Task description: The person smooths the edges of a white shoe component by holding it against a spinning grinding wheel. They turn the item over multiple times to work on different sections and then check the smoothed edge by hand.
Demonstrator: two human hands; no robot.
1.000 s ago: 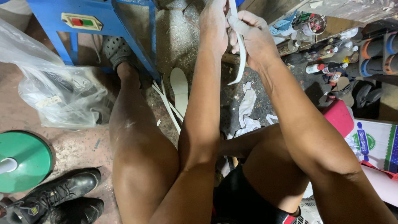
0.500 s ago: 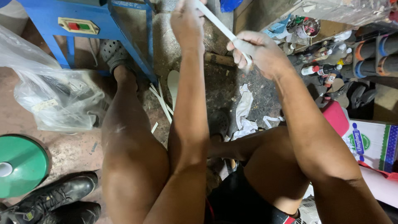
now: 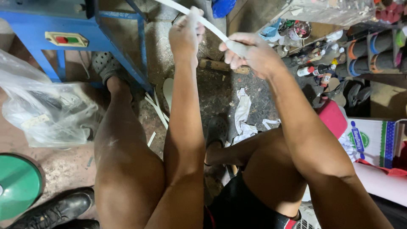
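Cluttered workshop floor fills the view, gritty and dark, with white scraps (image 3: 242, 111) lying at about six o'clock from the hands and thin white offcuts (image 3: 156, 109) beside a flat sole shape (image 3: 168, 90) at about seven o'clock. A blue metal stand (image 3: 101, 25) with a switch box rises at ten o'clock, a clear plastic bag (image 3: 46, 110) slumps at nine o'clock, and small bottles and jars (image 3: 311, 68) crowd the three o'clock side next to a pink block (image 3: 333, 118).

The person sits with knees apart and both arms raised forward. The left hand (image 3: 185, 36) is closed around a long white strip (image 3: 214, 29), which runs up and away toward eleven o'clock past the frame edge. The right hand (image 3: 250, 53) is clenched on the lower end of the same strip, at about four o'clock from the left hand, so the strip spans tautly between the two fists (its far end cannot be seen).

As a judgement, the main risk is the strip slipping or snapping: it is thin and under tension, and an uneven pull from either fist could tear it or let it whip free. If it drops, it would land among the scraps and grit on the floor and pick up dirt. A sharp jerk of the right elbow could also knock the bottles, which stand close on that side. The bare legs sit just under the work, so anything let go falls onto them.
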